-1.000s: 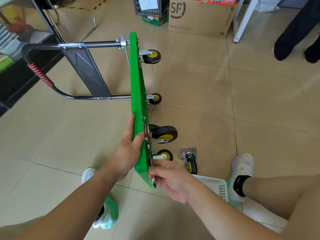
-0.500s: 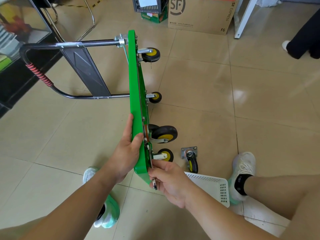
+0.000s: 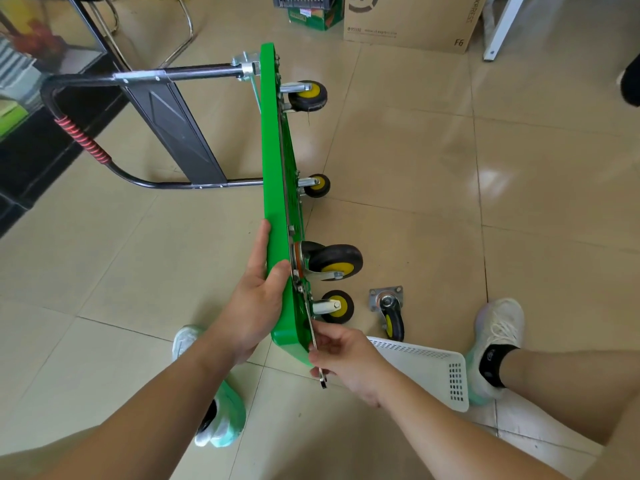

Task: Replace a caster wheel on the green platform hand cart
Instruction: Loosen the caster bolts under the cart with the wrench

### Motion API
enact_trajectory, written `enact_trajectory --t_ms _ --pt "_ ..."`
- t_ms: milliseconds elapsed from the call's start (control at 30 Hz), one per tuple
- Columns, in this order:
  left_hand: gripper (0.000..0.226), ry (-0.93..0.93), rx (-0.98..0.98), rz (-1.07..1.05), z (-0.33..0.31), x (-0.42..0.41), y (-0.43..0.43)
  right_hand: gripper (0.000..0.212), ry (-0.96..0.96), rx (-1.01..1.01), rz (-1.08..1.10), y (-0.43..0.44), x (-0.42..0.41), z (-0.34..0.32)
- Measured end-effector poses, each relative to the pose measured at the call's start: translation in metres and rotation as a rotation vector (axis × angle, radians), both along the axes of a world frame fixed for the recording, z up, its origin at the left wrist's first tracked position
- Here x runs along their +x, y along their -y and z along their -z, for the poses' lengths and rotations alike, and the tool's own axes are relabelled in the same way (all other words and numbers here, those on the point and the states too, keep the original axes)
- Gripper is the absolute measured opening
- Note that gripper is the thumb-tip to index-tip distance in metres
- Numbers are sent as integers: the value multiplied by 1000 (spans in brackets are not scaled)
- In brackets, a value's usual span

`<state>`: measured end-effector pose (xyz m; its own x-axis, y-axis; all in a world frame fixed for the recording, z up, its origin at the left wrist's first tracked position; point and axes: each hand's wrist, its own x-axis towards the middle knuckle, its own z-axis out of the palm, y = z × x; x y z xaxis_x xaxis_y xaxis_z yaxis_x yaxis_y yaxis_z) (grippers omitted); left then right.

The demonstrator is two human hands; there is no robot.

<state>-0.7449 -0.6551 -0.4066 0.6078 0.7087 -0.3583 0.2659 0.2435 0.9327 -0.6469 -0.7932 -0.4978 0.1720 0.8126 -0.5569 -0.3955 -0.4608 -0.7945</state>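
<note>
Fingers of the left hand (image 3: 256, 303) wrap the near edge of the green platform (image 3: 275, 174), which stands on its long side on the tiled floor (image 3: 398, 161), running from six o'clock up to twelve. At five o'clock of that hand, the right hand (image 3: 343, 358) pinches a slim flat wrench (image 3: 322, 379). Its shaft points up along the underside toward the small caster (image 3: 334, 306) nearest the person. Whether its head sits on a nut is hidden.

Just above, at twelve o'clock of the small caster, a big caster (image 3: 334, 261) is fixed to the same end. At the far end a far lower caster (image 3: 318, 185) and a far upper caster (image 3: 308, 95) are also mounted, so all four corners carry a wheel. A loose caster (image 3: 389, 313) lies on the floor at three o'clock of the small one, apart from the cart, beside a white basket (image 3: 426, 368). The black handle (image 3: 86, 140) sticks out toward nine o'clock.

My reading is that the swap is mostly done. The loose caster looks like the removed one and its replacement is in place. What seems left is snugging the mounting nuts with the wrench, then setting the cart back on its wheels. I cannot tell whether the nuts are tight.
</note>
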Motion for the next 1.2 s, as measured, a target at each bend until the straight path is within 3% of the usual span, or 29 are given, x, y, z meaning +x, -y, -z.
enact_trajectory --t_ms 300,500,633,1200 --pt "61 13 -2 14 1 0 0 53 49 -25 64 0 2 2" --pt "61 -1 5 10 0 1 0 39 -262 10 174 10 -6 -18" --pt "61 -2 5 2 0 1 0 30 -354 -28 197 20 -11 -39" --pt "62 -5 21 27 0 -1 0 20 -261 -95 187 11 -11 -71"
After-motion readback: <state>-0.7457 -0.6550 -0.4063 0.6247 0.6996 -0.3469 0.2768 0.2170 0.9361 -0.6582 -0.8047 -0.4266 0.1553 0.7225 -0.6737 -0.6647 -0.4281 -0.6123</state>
